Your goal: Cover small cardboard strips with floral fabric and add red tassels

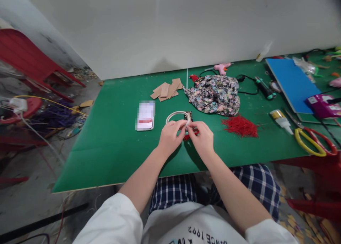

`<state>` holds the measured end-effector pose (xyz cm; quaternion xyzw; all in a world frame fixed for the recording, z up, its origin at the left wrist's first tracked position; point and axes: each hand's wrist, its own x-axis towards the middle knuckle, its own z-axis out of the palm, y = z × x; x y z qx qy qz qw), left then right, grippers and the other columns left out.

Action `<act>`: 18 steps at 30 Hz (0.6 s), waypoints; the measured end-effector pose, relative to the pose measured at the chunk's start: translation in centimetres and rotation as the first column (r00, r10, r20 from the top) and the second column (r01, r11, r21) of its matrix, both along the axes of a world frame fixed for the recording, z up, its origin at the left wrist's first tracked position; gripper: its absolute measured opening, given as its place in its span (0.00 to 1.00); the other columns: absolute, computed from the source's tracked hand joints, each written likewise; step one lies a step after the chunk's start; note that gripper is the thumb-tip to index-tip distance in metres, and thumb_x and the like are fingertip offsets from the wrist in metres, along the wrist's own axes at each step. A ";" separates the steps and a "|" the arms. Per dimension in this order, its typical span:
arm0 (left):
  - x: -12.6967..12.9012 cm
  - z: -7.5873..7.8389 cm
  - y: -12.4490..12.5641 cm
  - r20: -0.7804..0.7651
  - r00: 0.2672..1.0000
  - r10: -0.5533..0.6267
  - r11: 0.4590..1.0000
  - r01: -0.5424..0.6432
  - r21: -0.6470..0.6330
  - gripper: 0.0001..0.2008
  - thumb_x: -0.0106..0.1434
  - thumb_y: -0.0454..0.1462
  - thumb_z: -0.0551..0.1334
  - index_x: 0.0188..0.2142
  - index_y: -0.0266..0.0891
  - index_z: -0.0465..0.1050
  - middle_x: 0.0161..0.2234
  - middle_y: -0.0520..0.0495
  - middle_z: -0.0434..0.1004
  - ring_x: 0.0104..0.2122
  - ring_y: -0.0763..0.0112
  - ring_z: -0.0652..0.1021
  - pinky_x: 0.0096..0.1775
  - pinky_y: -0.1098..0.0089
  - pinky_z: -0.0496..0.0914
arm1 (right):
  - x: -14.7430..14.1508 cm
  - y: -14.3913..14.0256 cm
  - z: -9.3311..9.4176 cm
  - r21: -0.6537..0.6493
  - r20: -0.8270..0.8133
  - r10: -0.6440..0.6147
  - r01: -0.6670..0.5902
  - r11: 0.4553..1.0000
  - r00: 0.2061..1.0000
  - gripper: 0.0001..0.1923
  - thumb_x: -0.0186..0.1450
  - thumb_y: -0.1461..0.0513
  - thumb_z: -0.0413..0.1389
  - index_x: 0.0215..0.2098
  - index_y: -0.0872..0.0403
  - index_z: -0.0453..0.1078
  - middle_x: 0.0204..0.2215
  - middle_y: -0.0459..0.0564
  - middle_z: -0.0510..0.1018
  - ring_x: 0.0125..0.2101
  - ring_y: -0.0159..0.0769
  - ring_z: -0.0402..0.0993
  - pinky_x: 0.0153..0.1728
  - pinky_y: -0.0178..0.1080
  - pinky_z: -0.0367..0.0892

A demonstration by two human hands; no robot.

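Left to right: red chair [32,59] and a tangle of cables on the floor, far left. Green table [112,144] against a plain white wall. Phone [145,115] lies flat, screen blurred. Cardboard strips [167,89] behind it.

White ring [174,114] at table centre, lying near flat, near edge lifted at the hands; round, so no clear long axis. Left hand [169,137] pinches its near rim, fingers closed on it. Right hand [202,137] pinched shut on red thread [189,135] touching the ring; thread mostly hidden under the fingers, and the dark patch by the ring is hard to make out.

Floral cloth [214,95] behind, red thread pile [241,126] right, then glue bottle [281,119], scissors [314,142], blue board [293,82].
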<state>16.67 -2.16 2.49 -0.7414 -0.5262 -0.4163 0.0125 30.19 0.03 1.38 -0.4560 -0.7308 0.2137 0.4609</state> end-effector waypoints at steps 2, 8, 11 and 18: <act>0.0 -0.1 0.0 0.009 1.000 0.013 1.000 -0.013 -0.011 0.07 0.62 0.35 0.56 0.40 0.39 0.68 0.32 0.48 0.76 0.31 0.72 0.75 0.36 0.70 0.69 | -0.1 0.1 0.0 -0.044 0.004 0.015 -0.015 0.999 1.000 0.06 0.61 0.61 0.51 0.32 0.51 0.69 0.29 0.48 0.75 0.30 0.33 0.71 0.32 0.38 0.70; -0.1 -0.3 -0.2 -0.094 0.995 0.026 0.998 -0.020 0.059 0.03 0.61 0.35 0.56 0.34 0.39 0.66 0.27 0.50 0.74 0.30 0.70 0.73 0.36 0.68 0.66 | -0.2 0.3 0.4 -0.211 -0.063 0.059 -0.071 0.975 0.996 0.04 0.57 0.63 0.51 0.27 0.52 0.67 0.27 0.47 0.73 0.28 0.32 0.71 0.31 0.37 0.69; -0.1 -0.2 -0.2 -0.114 0.993 0.032 0.996 -0.023 0.083 0.02 0.60 0.34 0.56 0.31 0.39 0.65 0.27 0.50 0.73 0.31 0.69 0.72 0.37 0.67 0.65 | 0.0 0.4 0.7 -0.294 -0.120 0.093 -0.125 0.948 0.988 0.03 0.56 0.63 0.51 0.27 0.53 0.67 0.26 0.46 0.74 0.26 0.31 0.70 0.30 0.35 0.69; -0.1 -0.2 -0.2 -0.168 0.986 0.006 0.999 0.001 0.040 0.04 0.61 0.35 0.54 0.34 0.39 0.66 0.29 0.48 0.74 0.32 0.68 0.72 0.38 0.66 0.64 | 0.4 0.4 0.8 -0.227 -0.030 0.098 -0.102 0.968 0.995 0.04 0.55 0.62 0.51 0.26 0.52 0.67 0.26 0.47 0.73 0.27 0.32 0.69 0.30 0.36 0.68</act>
